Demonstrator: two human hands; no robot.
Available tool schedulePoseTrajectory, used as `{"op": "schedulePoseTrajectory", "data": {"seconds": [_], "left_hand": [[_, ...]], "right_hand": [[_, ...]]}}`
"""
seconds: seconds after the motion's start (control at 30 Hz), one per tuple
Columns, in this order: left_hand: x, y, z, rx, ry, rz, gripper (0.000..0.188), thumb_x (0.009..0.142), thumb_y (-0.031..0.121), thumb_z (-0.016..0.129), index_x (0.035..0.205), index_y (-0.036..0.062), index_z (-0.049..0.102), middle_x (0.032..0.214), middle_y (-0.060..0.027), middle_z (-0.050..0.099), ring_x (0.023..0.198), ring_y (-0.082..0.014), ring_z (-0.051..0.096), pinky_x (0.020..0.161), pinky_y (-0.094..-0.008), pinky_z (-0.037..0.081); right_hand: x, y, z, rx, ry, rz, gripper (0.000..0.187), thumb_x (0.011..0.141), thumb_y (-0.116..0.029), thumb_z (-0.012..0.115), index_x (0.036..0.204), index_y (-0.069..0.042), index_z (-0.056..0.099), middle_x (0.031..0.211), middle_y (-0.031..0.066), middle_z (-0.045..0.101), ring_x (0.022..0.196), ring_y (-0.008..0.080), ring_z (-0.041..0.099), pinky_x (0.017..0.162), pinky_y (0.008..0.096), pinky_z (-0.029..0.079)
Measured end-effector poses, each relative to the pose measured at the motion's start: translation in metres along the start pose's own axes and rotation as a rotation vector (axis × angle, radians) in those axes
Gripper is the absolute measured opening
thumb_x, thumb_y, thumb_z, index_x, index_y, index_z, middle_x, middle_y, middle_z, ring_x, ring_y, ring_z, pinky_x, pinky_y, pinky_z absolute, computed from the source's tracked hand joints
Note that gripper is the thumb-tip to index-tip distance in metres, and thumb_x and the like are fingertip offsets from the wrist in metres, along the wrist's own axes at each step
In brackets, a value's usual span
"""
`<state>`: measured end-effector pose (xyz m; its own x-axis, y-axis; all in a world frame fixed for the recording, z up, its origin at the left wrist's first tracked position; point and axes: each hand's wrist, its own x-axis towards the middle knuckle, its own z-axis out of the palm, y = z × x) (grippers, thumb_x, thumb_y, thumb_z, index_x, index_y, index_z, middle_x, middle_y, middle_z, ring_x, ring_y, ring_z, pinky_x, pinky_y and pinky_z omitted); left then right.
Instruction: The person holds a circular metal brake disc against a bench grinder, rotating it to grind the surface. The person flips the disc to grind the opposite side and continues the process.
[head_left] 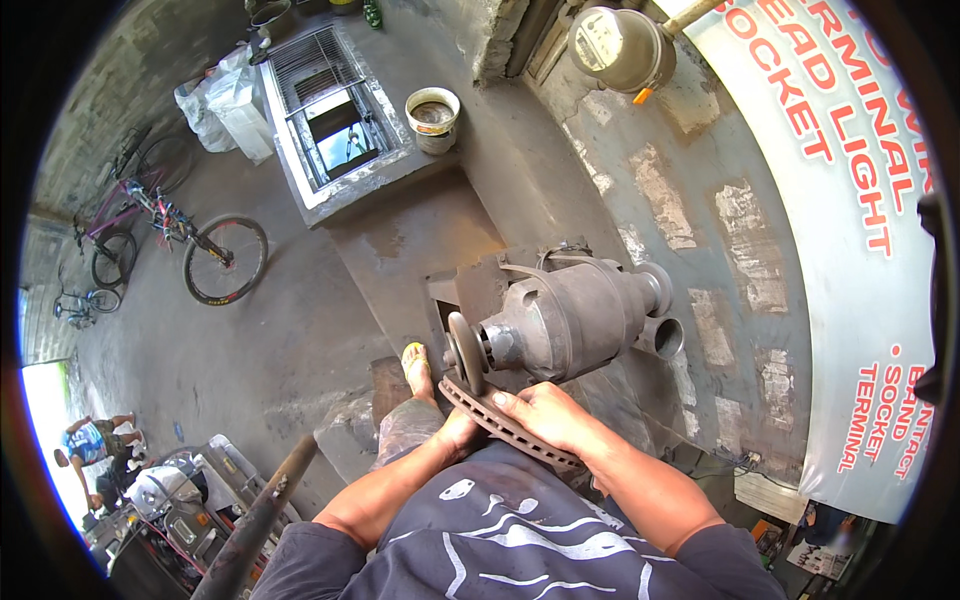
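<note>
A rusty vented brake disc (497, 421) is tilted in front of my body, its slotted rim showing. My left hand (462, 431) grips its left part, with the fingers mostly hidden behind the rim. On the right side my right hand (548, 414) is closed round the disc, thumb on top. Just beyond the disc a grinding wheel (465, 347) stands on the shaft of a large dusty electric motor (580, 315). Disc and wheel overlap in view; whether they touch I cannot tell.
A round pipe opening (663, 338) sits right of the motor. Ahead are a bucket (433, 118) and a framed metal grille (318, 70). Bicycles (225, 260) stand at left, and a rusty pole (265, 515) rises near my left arm. Another person (95, 440) is far left; a printed banner (860, 300) hangs right.
</note>
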<state>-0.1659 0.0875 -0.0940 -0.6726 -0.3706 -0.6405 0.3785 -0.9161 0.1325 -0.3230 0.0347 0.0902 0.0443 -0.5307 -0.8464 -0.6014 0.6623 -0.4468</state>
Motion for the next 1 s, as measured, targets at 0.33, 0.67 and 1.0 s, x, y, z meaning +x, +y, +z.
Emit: {"op": "schedulePoseTrajectory", "data": {"seconds": [0.33,0.67,1.0], "left_hand": [[-0.022,0.055,0.008,0.657,-0.064,0.52,0.028,0.089,0.009,0.077,0.113,0.005,0.064,0.106,-0.0056,0.068,0.095,-0.0163,0.066,0.078,-0.033,0.059],[-0.009,0.038,-0.012,0.502,0.114,0.428,0.022,0.093,0.019,0.073,0.108,0.006,0.065,0.099,-0.0043,0.067,0.087,-0.0146,0.065,0.072,-0.0322,0.057],[-0.019,0.035,-0.013,0.653,0.168,0.327,0.022,0.093,0.02,0.073,0.107,0.0039,0.068,0.098,-0.0047,0.068,0.086,-0.015,0.065,0.071,-0.033,0.056]], "right_hand": [[-0.013,0.039,0.019,0.107,0.095,-0.254,0.063,0.095,-0.056,0.067,0.109,0.005,0.074,0.096,0.0221,0.076,0.092,0.0273,0.074,0.083,0.0409,0.055],[0.004,0.047,0.025,0.19,0.097,-0.256,0.067,0.098,-0.058,0.063,0.098,0.008,0.074,0.08,0.0193,0.074,0.075,0.0204,0.071,0.071,0.0386,0.055],[-0.009,0.028,0.022,0.155,0.099,-0.178,0.078,0.098,-0.066,0.056,0.094,0.009,0.073,0.078,0.0223,0.073,0.077,0.0274,0.072,0.074,0.0425,0.054]]}}
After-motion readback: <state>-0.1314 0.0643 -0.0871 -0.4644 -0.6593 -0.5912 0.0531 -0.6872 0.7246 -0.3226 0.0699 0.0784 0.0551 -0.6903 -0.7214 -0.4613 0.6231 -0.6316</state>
